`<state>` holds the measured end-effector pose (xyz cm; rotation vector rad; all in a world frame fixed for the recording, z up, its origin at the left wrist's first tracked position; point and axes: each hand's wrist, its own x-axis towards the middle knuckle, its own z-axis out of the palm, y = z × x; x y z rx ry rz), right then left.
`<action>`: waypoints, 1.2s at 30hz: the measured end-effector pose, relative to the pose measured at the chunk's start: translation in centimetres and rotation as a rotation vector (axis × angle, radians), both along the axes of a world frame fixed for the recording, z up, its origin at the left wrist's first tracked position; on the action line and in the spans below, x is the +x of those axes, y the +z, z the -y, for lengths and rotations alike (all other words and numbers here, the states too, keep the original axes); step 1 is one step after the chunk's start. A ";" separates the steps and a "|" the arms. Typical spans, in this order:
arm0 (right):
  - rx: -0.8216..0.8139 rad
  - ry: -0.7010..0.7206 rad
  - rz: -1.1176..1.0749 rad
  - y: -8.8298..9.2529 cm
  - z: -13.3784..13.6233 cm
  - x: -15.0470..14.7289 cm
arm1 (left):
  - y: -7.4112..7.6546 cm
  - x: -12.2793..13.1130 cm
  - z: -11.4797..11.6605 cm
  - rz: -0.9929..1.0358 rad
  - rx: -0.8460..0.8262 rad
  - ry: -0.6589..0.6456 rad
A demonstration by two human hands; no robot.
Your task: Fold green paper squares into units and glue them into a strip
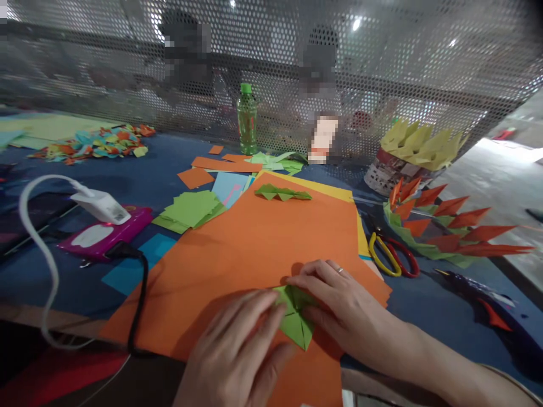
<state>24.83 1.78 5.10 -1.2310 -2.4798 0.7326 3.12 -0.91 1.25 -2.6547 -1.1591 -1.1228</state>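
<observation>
A small folded green paper piece [297,322] lies on a large orange sheet [254,237] near the table's front edge. My left hand [237,356] rests on its left side, fingers together and pressing down on the paper. My right hand [339,305], with a ring on one finger, lies on its right side with fingers pressed flat on the fold. Both hands touch the green piece and hold it against the sheet.
Farther back lie a folded green strip [282,194], a stack of green squares [190,210], orange and blue sheets. Scissors [392,254], an orange-spiked paper wreath [445,226], a glue gun [479,299], a bottle [246,118], a pink phone [106,232] with cables surround.
</observation>
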 end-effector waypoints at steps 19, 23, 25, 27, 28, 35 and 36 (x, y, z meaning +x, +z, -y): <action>0.106 0.024 -0.151 -0.8 0.5 0.6 | -1.0 0.2 2.4 -0.001 0.011 -0.036; 0.049 0.156 -0.138 0.4 0.4 1.1 | -1.1 -0.2 2.4 -0.034 0.000 -0.055; 0.027 0.193 -0.077 0.8 0.3 1.2 | -1.0 -0.4 2.3 -0.045 -0.009 -0.068; 0.012 0.204 -0.016 1.0 0.4 1.2 | -0.9 -0.7 2.3 -0.045 -0.010 -0.077; 0.004 0.204 0.009 1.0 0.4 1.2 | -0.8 -0.8 2.3 -0.046 -0.016 -0.078; -0.035 0.182 -0.051 0.9 0.3 1.0 | -0.3 -1.3 2.1 -0.020 -0.008 -0.083; -0.043 0.171 -0.065 0.8 0.3 1.0 | -0.3 -1.1 2.1 -0.012 -0.005 -0.078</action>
